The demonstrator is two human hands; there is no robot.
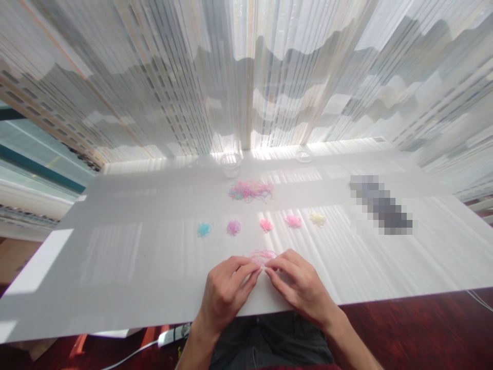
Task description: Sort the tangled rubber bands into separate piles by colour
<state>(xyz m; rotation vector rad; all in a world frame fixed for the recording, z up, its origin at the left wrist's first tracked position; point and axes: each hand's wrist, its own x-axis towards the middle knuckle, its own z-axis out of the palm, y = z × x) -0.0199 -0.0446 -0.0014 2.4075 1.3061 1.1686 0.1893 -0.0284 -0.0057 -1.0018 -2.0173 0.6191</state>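
Note:
My left hand (pixel 231 282) is pinched, thumb against fingertips, at the near edge of the white table. My right hand (pixel 298 277) is pinched as well, its tips almost meeting those of the left. Whatever they hold is too small to make out. Right beyond the fingers lies a small pink and lilac heap (pixel 264 255) of thin strands, perhaps rubber bands, partly hidden by the hands. Farther off, small sorted piles form a row: a turquoise pile (pixel 204 229), a purple pile (pixel 233 227), a coral pile (pixel 266 225), a pink pile (pixel 293 221) and a pale yellow pile (pixel 318 219).
A larger mixed-colour heap (pixel 251 190) lies behind the row. At the back of the table (pixel 162 205) stand a clear round container (pixel 231 167) and a clear lid-like disc (pixel 303 156). A blurred dark object (pixel 381 205) is at right. Sheer curtains (pixel 246 82) hang behind.

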